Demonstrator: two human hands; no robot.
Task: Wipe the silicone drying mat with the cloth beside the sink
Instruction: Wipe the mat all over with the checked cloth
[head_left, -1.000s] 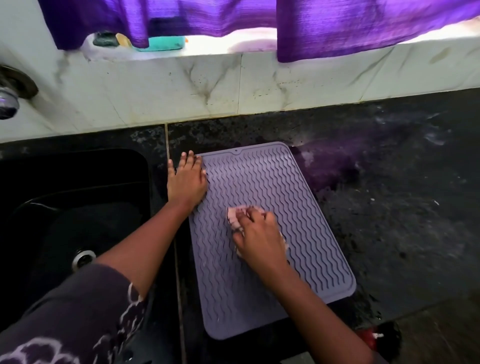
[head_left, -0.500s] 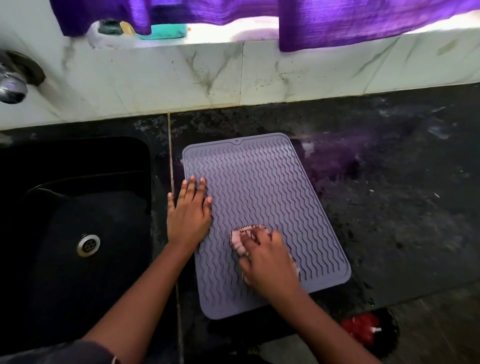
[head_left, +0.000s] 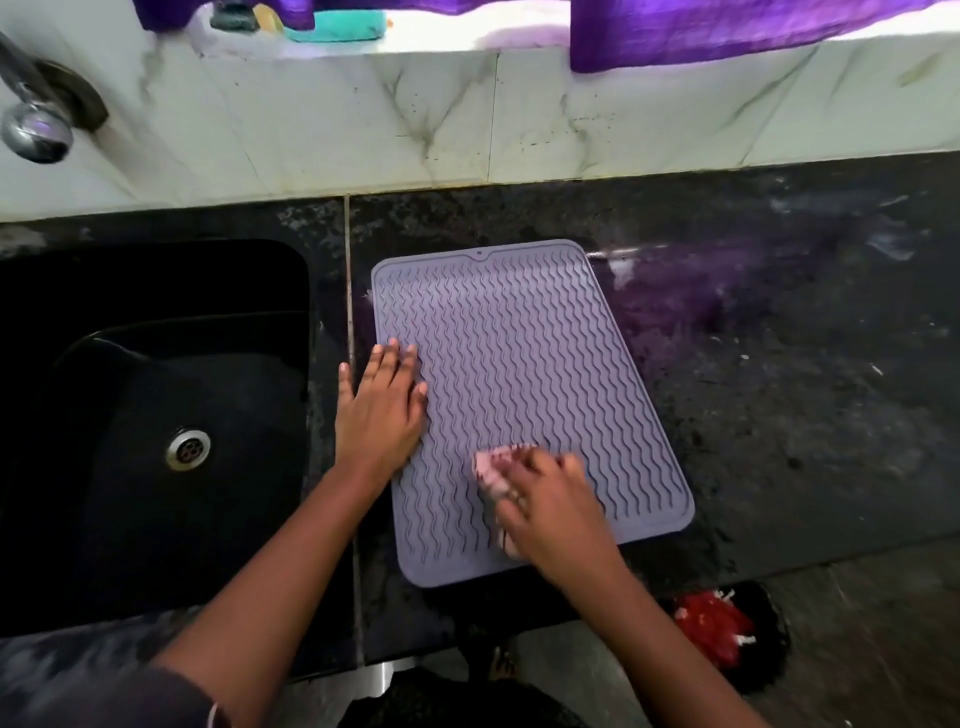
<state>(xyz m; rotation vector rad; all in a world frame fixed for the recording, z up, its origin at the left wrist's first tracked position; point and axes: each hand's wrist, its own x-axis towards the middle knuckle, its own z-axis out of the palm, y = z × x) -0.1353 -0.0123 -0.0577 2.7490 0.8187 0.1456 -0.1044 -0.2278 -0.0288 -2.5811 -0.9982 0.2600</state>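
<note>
A grey-purple silicone drying mat (head_left: 524, 364) with wavy ridges lies on the black counter, just right of the sink. My left hand (head_left: 382, 410) rests flat on the mat's left edge, fingers spread, holding nothing. My right hand (head_left: 553, 512) presses a small pink cloth (head_left: 491, 470) onto the near part of the mat. Most of the cloth is hidden under my fingers; only its left end shows.
A black sink (head_left: 156, 415) with a metal drain (head_left: 188, 449) sits at the left, a chrome tap (head_left: 36, 130) above it. Marble wall tiles (head_left: 467, 114) back the black counter (head_left: 805, 389). Purple curtains (head_left: 701, 26) hang above. A red object (head_left: 714, 626) lies on the floor.
My right hand has slid the cloth toward the mat's near edge. My left hand has moved from the far left corner down to the middle of the left edge.
</note>
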